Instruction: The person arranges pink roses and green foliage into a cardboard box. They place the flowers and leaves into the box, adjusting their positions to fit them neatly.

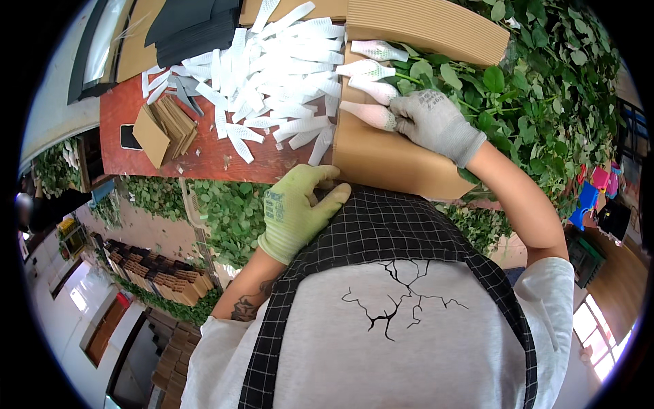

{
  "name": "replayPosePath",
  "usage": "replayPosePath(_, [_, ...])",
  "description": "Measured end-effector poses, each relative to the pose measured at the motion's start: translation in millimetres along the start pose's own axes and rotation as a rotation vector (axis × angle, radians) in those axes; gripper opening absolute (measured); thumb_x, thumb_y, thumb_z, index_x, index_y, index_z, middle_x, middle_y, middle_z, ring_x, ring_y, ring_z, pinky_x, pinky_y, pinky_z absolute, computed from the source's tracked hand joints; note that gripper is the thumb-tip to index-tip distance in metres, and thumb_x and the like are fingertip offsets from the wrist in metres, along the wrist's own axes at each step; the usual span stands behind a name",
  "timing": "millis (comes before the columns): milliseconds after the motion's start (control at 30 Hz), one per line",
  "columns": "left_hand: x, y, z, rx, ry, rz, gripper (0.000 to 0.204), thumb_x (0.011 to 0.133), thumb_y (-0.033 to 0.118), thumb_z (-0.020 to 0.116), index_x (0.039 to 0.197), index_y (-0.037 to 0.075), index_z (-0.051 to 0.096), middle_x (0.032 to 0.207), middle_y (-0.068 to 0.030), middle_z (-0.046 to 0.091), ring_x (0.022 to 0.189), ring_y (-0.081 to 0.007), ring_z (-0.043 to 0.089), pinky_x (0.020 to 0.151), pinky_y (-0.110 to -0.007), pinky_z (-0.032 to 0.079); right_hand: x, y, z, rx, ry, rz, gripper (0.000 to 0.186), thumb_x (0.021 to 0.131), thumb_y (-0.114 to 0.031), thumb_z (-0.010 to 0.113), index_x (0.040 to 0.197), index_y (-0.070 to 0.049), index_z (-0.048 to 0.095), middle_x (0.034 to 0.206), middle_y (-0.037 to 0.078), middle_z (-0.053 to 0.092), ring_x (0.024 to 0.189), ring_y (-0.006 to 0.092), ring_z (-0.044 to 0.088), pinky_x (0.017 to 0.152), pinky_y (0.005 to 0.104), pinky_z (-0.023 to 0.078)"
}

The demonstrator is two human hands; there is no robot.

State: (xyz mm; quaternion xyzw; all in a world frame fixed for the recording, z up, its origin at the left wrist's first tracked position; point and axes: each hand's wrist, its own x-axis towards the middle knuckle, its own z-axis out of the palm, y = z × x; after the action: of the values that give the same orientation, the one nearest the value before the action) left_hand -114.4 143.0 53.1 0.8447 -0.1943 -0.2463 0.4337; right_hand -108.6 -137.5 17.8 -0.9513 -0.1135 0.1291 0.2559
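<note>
My right hand [436, 123], in a grey glove, has its fingers closed at the stem end of a net-sleeved rose [368, 114], the nearest of several in a column. The other sleeved roses, such as the top one [379, 50], lie with heads to the left and leafy stems to the right. They rest on a brown cardboard sheet [388, 160], with a ribbed cardboard piece [422, 27] beyond them. At the sheet's near left corner is my left hand [296, 211], in a yellow-green glove, thumb and fingers apart with nothing visible between them.
White foam net sleeves [272, 75] are heaped on the red table [218, 153]. Left of them lie grey-handled scissors [184, 92], small cardboard pieces [167, 129], a phone [130, 136] and black sheets [194, 34]. Dense rose foliage [545, 88] fills the right side.
</note>
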Motion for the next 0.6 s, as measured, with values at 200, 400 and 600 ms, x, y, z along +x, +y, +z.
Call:
replayPosePath(200, [3.5,-7.2,11.9,0.008,0.081,-0.064,0.037,0.078,0.03,0.08,0.102,0.003,0.069,0.082,-0.008,0.064,0.056,-0.0137,0.056,0.054,-0.029,0.047,4.4,-6.4,-9.7,-0.053,-0.148,0.086,0.021,0.086,-0.02,0.06,0.101,-0.007,0.066,0.088,0.017,0.067,0.088,0.036,0.064,0.081,0.0471,0.05])
replayPosePath(400, [-4.2,-2.1,13.3,-0.08,0.074,-0.03,0.03,0.085,0.027,0.077,0.082,-0.002,0.067,0.064,0.0011,0.053,0.052,-0.0047,0.039,0.05,-0.023,0.038,4.6,-8.3,-10.7,-0.042,-0.151,0.082,0.022,0.087,-0.022,0.06,0.103,-0.008,0.067,0.088,0.017,0.067,0.089,0.0359,0.064,0.082,0.0465,0.05])
replayPosePath(600, [3.6,-3.9,2.6,-0.337,-0.072,-0.142,0.041,0.091,0.029,0.071,0.064,0.005,0.053,0.054,0.0061,0.044,0.053,-0.0024,0.04,0.047,-0.021,0.033,4.7,-5.5,-9.2,-0.075,-0.163,0.095,0.024,0.087,-0.022,0.06,0.105,-0.008,0.067,0.091,0.017,0.068,0.092,0.035,0.064,0.083,0.0464,0.05])
